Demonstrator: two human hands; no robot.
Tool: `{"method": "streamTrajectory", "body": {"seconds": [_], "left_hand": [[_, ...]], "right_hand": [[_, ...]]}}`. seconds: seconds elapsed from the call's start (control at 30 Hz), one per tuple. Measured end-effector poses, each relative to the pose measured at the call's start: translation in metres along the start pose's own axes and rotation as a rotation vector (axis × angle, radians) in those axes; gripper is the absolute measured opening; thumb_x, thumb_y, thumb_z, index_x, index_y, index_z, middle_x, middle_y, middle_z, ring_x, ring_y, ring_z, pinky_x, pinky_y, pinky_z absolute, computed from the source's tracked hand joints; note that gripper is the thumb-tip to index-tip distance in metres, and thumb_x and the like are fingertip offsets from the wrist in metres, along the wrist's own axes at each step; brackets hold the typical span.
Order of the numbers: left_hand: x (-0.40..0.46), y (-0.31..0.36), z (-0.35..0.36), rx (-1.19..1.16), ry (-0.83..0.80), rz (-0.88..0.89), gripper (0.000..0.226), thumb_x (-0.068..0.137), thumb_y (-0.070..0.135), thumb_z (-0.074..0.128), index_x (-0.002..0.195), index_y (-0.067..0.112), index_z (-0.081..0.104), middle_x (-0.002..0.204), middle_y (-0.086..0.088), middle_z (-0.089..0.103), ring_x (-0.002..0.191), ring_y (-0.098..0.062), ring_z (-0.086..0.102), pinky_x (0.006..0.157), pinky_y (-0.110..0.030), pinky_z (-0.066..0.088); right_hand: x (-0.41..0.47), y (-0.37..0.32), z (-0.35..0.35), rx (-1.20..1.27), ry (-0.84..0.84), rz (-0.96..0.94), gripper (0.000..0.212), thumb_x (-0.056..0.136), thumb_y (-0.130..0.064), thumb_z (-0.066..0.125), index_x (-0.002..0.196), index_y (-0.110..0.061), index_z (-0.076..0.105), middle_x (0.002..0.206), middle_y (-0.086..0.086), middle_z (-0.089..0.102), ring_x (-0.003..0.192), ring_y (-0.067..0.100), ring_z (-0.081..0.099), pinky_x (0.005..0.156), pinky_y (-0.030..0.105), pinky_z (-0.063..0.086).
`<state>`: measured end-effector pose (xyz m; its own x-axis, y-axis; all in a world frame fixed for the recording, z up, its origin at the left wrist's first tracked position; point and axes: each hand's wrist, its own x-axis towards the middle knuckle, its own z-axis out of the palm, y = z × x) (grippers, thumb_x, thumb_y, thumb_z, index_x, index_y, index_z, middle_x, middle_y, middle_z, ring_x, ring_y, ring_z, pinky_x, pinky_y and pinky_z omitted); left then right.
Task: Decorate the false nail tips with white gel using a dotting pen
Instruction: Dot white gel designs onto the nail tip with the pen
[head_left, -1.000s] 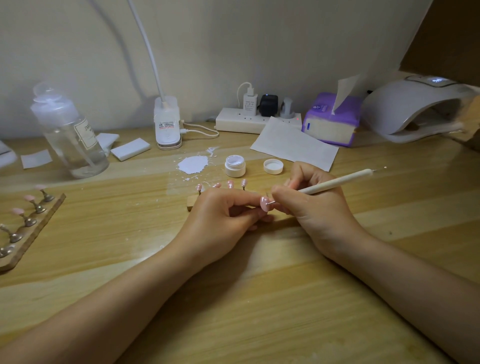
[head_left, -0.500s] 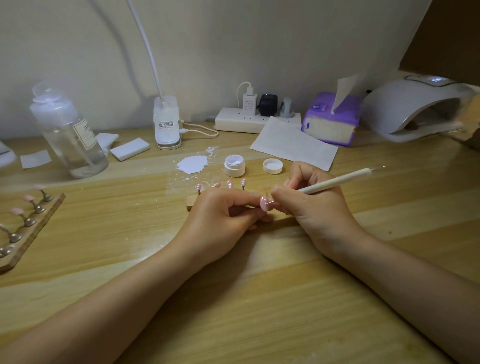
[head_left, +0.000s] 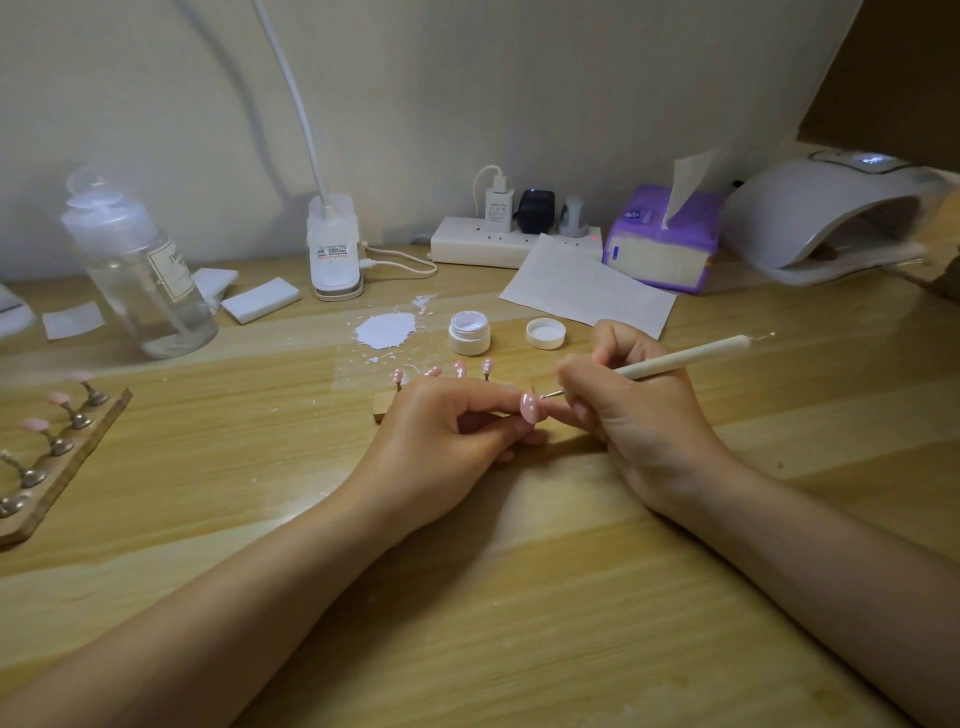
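My left hand (head_left: 447, 431) pinches a pink false nail tip (head_left: 529, 407) between its fingertips, just above the table. My right hand (head_left: 631, 405) grips a cream dotting pen (head_left: 685, 357) like a pencil, and the pen's metal point touches the tip's upper right edge. Behind my left hand a small wooden nail stand (head_left: 379, 406) carries several more pink tips (head_left: 460, 368) with white dots. An open jar of white gel (head_left: 469, 332) stands behind them, its lid (head_left: 545, 332) beside it. A white gel blob (head_left: 387, 331) lies on a clear sheet.
A second wooden stand with pink tips (head_left: 57, 441) lies at the left. A clear pump bottle (head_left: 140, 275), white pads (head_left: 261, 300), lamp base (head_left: 335, 254), power strip (head_left: 514, 241), paper sheet (head_left: 587, 286), purple tissue pack (head_left: 662, 239) and white curing lamp (head_left: 831, 218) line the back of the table.
Both hands stay in place with the pen point at the held nail tip; no clear movement shows.
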<state>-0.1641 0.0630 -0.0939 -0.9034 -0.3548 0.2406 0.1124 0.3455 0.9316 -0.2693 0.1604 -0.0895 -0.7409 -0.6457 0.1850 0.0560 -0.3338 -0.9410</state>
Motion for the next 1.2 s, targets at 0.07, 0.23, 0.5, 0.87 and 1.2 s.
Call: {"method": "streamTrajectory", "body": {"seconds": [0.07,0.23,0.5,0.87,1.2], "left_hand": [[0.0,0.0005,0.0001,-0.006,0.005,0.0,0.022,0.084,-0.001,0.06,0.089,0.017,0.071,0.086,0.004,0.073,0.08,-0.005,0.069,0.064,-0.012,0.051],[-0.0002,0.0012,0.0006,-0.004,0.016,0.005,0.025,0.083,-0.002,0.06,0.084,0.021,0.071,0.081,0.005,0.073,0.078,-0.004,0.069,0.064,-0.012,0.051],[-0.0014,0.0031,0.0,0.03,0.001,0.001,0.035,0.083,-0.002,0.06,0.08,0.031,0.069,0.071,0.016,0.071,0.077,0.0,0.068,0.062,-0.009,0.048],[-0.001,0.0021,0.0,0.02,0.011,0.002,0.043,0.083,-0.003,0.06,0.075,0.039,0.069,0.072,0.012,0.072,0.076,-0.001,0.068,0.062,-0.009,0.049],[-0.0007,0.0012,0.0,0.015,0.009,0.012,0.04,0.083,-0.001,0.061,0.076,0.037,0.069,0.074,0.011,0.072,0.077,-0.001,0.068,0.063,-0.009,0.049]], "right_hand": [[-0.0002,-0.0001,0.0006,-0.031,-0.02,-0.009,0.049,0.075,0.015,0.049,0.043,-0.021,0.039,0.037,-0.003,0.035,0.031,0.003,0.038,0.048,0.019,0.049],[-0.0008,0.0018,0.001,-0.159,-0.032,-0.069,0.039,0.064,0.004,0.06,0.042,-0.021,0.039,0.036,-0.005,0.036,0.034,0.004,0.037,0.048,0.021,0.046],[-0.0036,0.0004,-0.0003,-0.26,-0.064,-0.104,0.024,0.053,-0.006,0.058,0.05,-0.014,0.035,0.036,-0.006,0.043,0.036,0.004,0.04,0.043,0.016,0.035],[-0.0032,0.0023,-0.0006,-0.26,-0.057,-0.097,0.025,0.053,-0.007,0.058,0.051,-0.014,0.035,0.037,-0.006,0.042,0.037,0.006,0.038,0.042,0.016,0.034],[-0.0032,0.0027,-0.0008,-0.253,-0.063,-0.103,0.024,0.054,-0.006,0.058,0.052,-0.013,0.035,0.036,-0.007,0.042,0.037,0.003,0.04,0.042,0.013,0.035]]}}
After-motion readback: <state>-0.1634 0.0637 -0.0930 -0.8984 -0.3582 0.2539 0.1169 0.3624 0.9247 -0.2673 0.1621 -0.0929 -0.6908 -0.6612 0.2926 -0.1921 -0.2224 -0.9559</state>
